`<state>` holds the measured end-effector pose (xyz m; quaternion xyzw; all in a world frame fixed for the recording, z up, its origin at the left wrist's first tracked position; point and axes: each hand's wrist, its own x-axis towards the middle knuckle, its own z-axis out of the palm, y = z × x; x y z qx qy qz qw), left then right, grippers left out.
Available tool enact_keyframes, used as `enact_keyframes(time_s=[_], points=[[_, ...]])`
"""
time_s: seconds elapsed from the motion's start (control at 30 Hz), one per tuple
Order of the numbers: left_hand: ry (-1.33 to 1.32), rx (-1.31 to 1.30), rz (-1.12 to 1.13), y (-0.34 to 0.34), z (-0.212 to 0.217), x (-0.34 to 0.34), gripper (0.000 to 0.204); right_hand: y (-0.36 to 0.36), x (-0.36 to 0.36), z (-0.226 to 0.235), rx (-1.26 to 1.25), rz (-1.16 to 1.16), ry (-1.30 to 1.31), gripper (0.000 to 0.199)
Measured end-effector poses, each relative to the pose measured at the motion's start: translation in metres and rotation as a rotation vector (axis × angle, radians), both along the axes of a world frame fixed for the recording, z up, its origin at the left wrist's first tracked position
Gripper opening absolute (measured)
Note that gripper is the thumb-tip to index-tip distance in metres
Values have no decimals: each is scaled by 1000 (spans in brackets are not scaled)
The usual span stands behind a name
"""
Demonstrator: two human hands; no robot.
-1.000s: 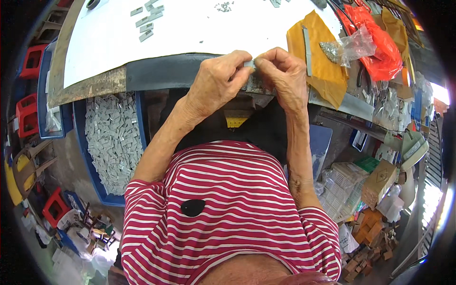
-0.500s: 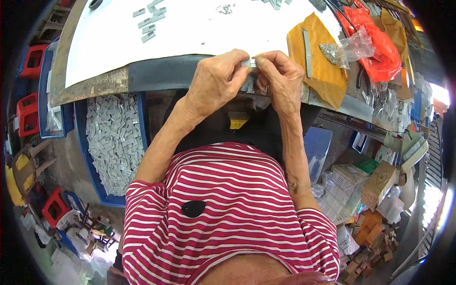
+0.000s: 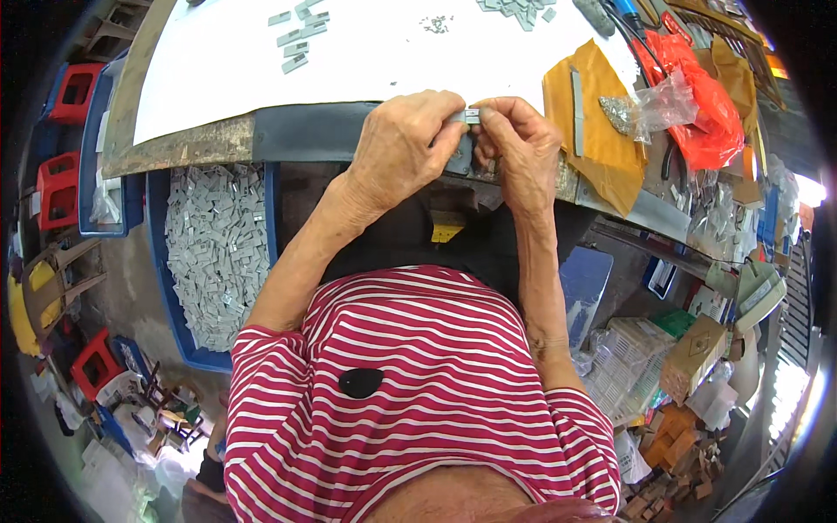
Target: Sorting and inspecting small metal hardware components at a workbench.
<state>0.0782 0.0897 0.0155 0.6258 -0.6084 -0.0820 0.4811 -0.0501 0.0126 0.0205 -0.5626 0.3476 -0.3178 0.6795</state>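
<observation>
Between my two hands, over the table's near edge, is a small grey rectangular plastic piece (image 3: 472,116). My left hand (image 3: 405,144) pinches its left end between thumb and forefinger. From the other side, the thumb and forefinger of my right hand (image 3: 521,144) close on its right end; my other right fingers curl below. A dark slot shows in the middle of the piece, while its ends are covered by my fingertips. Similar grey pieces (image 3: 301,33) lie in a loose group at the far left of the white sheet (image 3: 209,78), and more grey pieces (image 3: 520,10) are heaped at the far middle.
Tiny dark parts (image 3: 436,24) are scattered on the sheet. A brown paper envelope (image 3: 602,166) with a grey strip lies right of my hands, beside a red plastic bag (image 3: 711,131). Below the table's left side stands a blue crate (image 3: 272,205) full of grey pieces.
My view has shifted a little, so the table and crates appear slightly moved to the right. The grey piece stays pinched between both hands, with its dark slot now showing more plainly.
</observation>
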Motion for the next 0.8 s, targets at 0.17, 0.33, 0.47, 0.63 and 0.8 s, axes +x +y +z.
enact_keyframes(time_s=[0.17,0.33,0.47,0.63,0.8], points=[[-163,27,15,-1,3,5,11,-3,4,-2,-111,9,86,10],[-157,29,20,-4,4,11,13,-4,9,1,-45,1,55,14],[-144,71,44,-3,6,24,16,-7,10,-1,-41,37,50,19],[-97,100,144,-4,3,57,17,-6,6,-1,-6,30,28,19],[-288,123,326,-12,-7,94,18,-3,0,0,-48,37,48,17]])
